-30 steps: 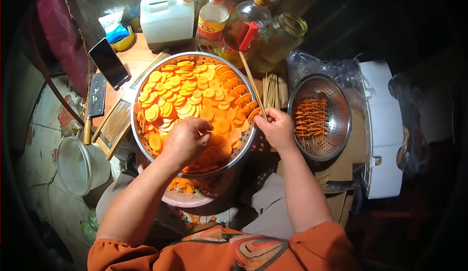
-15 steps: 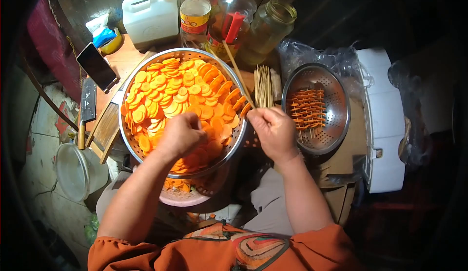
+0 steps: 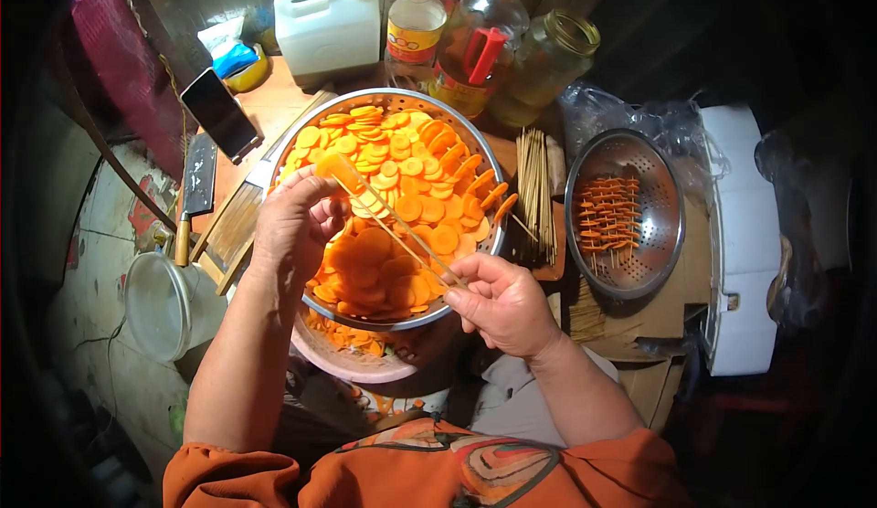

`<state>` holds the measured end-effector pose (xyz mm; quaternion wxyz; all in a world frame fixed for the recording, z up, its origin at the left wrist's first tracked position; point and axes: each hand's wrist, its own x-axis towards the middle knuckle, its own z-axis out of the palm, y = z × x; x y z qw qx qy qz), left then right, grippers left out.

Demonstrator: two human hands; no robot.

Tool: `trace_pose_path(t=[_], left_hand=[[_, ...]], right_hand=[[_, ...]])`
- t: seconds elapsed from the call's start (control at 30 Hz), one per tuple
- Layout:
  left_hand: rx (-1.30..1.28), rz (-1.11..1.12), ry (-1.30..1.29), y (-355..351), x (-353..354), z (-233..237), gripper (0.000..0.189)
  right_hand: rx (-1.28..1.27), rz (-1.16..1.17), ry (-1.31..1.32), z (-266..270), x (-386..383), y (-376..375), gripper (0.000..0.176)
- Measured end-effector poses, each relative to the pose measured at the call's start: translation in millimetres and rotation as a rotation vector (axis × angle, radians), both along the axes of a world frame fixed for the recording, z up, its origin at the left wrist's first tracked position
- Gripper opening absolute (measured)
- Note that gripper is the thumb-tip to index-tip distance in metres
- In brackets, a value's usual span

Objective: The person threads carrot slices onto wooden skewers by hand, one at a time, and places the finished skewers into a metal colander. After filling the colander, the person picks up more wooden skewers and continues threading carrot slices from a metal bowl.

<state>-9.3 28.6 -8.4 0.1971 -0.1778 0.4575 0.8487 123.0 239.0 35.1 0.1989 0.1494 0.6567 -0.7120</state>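
Observation:
My left hand [image 3: 294, 220] pinches a carrot slice [image 3: 340, 172] over the left side of a large metal colander [image 3: 498, 163]. Between the thumb and fingers of my right hand [image 3: 501, 305] are the lower ends of two thin bamboo skewers [image 3: 406, 238], by the colander's front right rim. Their far tips meet the slice in my left hand. Loose carrot slices [image 3: 402, 174] fill the colander beneath both hands. Along its right side lies a threaded row of carrot slices [image 3: 480, 184], with a stick end poking out past the rim.
Right of the colander lies a bundle of skewers [image 3: 534, 188]. Beyond it, a smaller perforated bowl [image 3: 653, 270] holds threaded carrot skewers [image 3: 607, 216]. Bottles and a white jug [image 3: 329, 33] stand behind. A phone [image 3: 219, 115], cleaver [image 3: 198, 174] and wooden slicer [image 3: 228, 238] are at the left.
My left hand has risen from the pile with a carrot slice. My right hand has moved down and left, bringing the skewer tips to that slice. The camera view has shifted slightly.

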Motion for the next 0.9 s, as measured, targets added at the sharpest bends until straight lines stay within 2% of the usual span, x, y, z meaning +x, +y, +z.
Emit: trace_pose_path(t=[0.23, 0.4, 0.53, 0.77, 0.9], left_hand=[[-0.018, 0.004, 0.027, -13, -3, -1, 0.018], [-0.155, -0.023, 0.138, -12, -1, 2, 0.011], [-0.134, -0.067, 0.199, -5, 6, 1, 0.010], [-0.236, -0.385, 0.276, 29, 46, 9, 0.011], [-0.223, -0.267, 0.274, 30, 36, 7, 0.007]], right_hand=[[0.035, 0.027, -0.005, -1, -2, -4, 0.016], [0.032, 0.013, 0.001, 0, -3, -6, 0.015], [0.000, -0.015, 0.012, 0, -1, -6, 0.015], [-0.023, -0.099, 0.002, -14, -6, -8, 0.017], [-0.008, -0.097, 0.011, -12, -9, -6, 0.017]])
